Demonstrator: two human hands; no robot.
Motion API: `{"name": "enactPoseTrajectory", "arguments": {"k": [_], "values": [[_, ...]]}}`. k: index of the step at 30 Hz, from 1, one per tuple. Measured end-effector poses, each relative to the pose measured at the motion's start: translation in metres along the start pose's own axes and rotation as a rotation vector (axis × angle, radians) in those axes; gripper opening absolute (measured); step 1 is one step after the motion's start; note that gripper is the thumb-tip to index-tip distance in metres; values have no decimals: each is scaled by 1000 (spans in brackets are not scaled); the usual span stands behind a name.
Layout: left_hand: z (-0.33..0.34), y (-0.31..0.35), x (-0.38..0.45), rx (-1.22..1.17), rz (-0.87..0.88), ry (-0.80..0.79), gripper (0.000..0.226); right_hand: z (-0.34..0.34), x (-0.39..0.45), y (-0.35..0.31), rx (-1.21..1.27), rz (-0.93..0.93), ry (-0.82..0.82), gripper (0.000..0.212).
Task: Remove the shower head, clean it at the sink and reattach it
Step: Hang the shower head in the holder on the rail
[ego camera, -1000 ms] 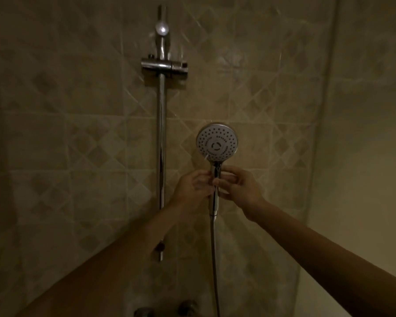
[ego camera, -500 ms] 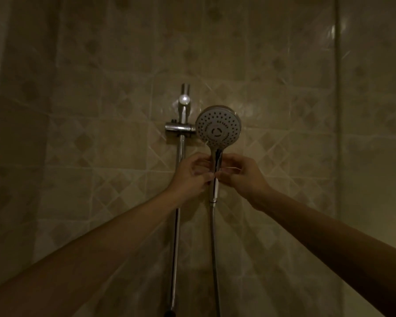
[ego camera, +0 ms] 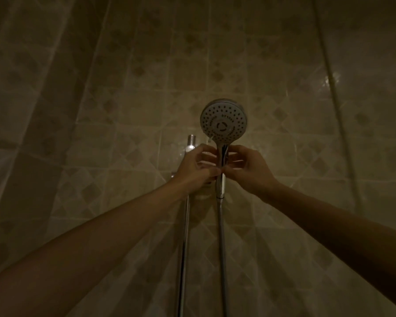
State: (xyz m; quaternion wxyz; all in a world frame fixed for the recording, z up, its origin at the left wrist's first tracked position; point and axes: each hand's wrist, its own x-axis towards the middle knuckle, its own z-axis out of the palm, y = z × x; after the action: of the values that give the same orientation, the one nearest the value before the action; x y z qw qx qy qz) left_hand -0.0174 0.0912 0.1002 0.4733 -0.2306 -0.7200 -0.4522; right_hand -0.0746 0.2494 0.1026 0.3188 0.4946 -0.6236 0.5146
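Both hands, left hand (ego camera: 196, 169) and right hand (ego camera: 249, 169), pinch the shower head (ego camera: 223, 121) handle (apparently at the rail (ego camera: 185, 225) holder).

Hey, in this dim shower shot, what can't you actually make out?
Head view, now:
- Holder on the chrome wall rail: hidden behind the left hand.
- Handle of the round grey shower head: partly covered by both hands, right hand included.
- Silver hose: cut off by the bottom edge.

Your way up at 12 is blocked by the shower head (ego camera: 223, 123). The rail (ego camera: 185, 225) crowds the left hand (ego camera: 196, 170) at 9, and the hose (ego camera: 222, 248) hangs at 6. Bare tiled wall (ego camera: 306, 133) lies free at 3 beyond the right hand (ego camera: 249, 170).
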Motion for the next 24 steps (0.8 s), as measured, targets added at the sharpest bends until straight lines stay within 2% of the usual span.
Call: {"name": "enactPoseTrajectory", "arguments": {"k": [14, 24], "values": [[-16, 36, 31, 71, 126, 32, 44, -1, 54, -13, -69, -235, 68, 54], [-20, 27, 28, 72, 173, 104, 36, 9, 55, -8, -14, -288, 62, 50]]}}
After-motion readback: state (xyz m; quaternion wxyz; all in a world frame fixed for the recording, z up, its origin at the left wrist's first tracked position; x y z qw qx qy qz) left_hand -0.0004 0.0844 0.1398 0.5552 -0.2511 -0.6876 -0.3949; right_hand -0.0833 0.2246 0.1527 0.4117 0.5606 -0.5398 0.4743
